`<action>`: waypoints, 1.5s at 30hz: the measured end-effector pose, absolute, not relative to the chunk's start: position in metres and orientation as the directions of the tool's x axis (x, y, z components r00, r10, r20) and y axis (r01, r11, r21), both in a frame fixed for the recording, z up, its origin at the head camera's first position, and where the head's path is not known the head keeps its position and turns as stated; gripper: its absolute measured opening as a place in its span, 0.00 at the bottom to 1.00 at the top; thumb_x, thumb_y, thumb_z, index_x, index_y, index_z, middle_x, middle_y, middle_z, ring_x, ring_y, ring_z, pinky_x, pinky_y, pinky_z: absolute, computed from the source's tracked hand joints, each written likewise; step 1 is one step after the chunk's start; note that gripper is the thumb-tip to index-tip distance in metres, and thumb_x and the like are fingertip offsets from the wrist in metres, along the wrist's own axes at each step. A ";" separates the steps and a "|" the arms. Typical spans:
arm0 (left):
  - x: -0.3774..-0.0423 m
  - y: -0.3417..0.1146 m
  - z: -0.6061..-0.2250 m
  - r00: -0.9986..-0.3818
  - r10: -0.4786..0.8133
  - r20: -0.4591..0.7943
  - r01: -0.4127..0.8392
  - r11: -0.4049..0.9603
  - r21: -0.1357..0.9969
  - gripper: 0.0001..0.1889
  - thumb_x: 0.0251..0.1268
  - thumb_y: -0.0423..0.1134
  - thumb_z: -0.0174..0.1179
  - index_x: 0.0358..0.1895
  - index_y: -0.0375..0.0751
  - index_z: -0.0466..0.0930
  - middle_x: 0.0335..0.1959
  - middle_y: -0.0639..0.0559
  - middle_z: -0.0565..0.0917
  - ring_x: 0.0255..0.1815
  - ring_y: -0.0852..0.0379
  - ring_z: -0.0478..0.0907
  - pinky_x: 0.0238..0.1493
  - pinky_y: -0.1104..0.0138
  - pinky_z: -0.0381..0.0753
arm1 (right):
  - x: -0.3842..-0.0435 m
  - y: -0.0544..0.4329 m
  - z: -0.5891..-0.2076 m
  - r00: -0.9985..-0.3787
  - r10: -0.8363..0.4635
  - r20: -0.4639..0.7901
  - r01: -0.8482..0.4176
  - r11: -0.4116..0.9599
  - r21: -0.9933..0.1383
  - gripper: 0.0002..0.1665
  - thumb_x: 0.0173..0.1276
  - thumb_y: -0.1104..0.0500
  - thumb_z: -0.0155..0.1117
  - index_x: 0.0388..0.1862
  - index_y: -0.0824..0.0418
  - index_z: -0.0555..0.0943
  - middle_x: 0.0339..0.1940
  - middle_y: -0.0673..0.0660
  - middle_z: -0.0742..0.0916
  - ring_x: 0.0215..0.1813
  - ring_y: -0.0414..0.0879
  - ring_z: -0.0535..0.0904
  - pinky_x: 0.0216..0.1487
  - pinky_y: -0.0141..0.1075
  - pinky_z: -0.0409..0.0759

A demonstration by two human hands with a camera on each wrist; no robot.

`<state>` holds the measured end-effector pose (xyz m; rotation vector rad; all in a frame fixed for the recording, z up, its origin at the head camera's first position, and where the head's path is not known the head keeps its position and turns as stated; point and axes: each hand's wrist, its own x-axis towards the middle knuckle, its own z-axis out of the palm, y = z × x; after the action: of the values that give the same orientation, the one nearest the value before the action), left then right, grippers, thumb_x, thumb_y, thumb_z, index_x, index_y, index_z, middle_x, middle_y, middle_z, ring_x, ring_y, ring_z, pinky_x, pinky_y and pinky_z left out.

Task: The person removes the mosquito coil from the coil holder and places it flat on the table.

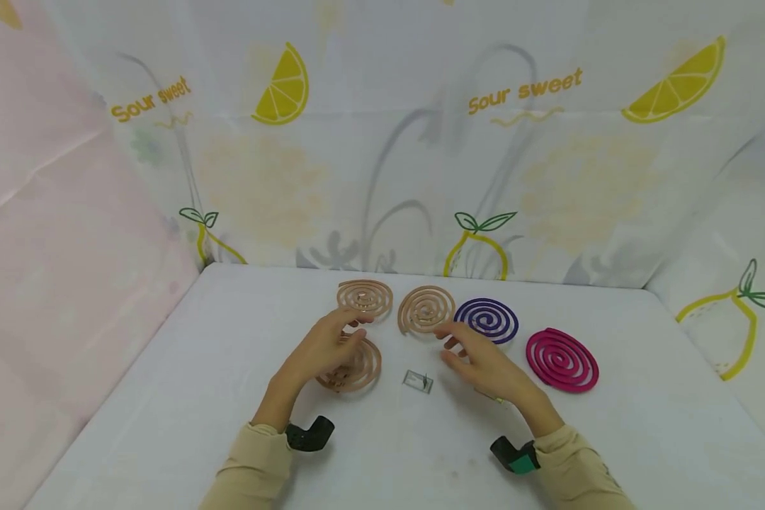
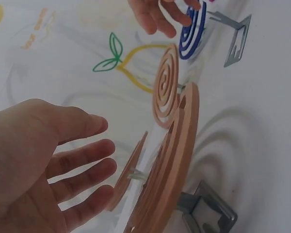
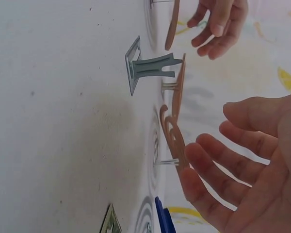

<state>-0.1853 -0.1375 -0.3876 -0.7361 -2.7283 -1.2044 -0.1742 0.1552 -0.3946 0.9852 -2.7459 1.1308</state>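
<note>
My left hand (image 1: 324, 347) hovers over a tan mosquito coil (image 1: 375, 365), its fingers loosely bent around nothing. In the left wrist view that coil (image 2: 188, 126) is raised on a metal stand (image 2: 208, 213). Two more tan coils, one at the back left (image 1: 387, 301) and one at the back middle (image 1: 404, 312), lie beyond. My right hand (image 1: 489, 365) is held above the table near the purple coil (image 1: 486, 303), fingers relaxed and holding nothing. Between the hands a bare metal stand (image 1: 417, 381) has its prong upright, plain in the right wrist view.
A magenta coil (image 1: 562, 360) is at the right. Partly hidden beneath my right hand is another small metal piece (image 1: 499, 400). White cloth covers the table (image 1: 166, 368), and a lemon-print curtain (image 1: 382, 170) hangs behind it. Each wrist wears a dark camera mount.
</note>
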 end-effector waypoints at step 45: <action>-0.188 -0.225 -0.383 -0.822 0.568 -0.047 0.390 0.621 0.680 0.20 0.69 0.38 0.53 0.63 0.40 0.70 0.54 0.43 0.79 0.50 0.50 0.79 0.51 0.60 0.78 | -0.153 0.059 -0.408 -0.863 -0.471 0.183 -0.464 0.594 -0.657 0.32 0.64 0.56 0.63 0.64 0.67 0.68 0.44 0.55 0.82 0.48 0.48 0.78 0.49 0.43 0.76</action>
<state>-0.1880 -0.2249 -0.3829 -0.9217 -3.0568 -1.1750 -0.1532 0.0585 -0.4081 0.8243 -2.8133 1.1554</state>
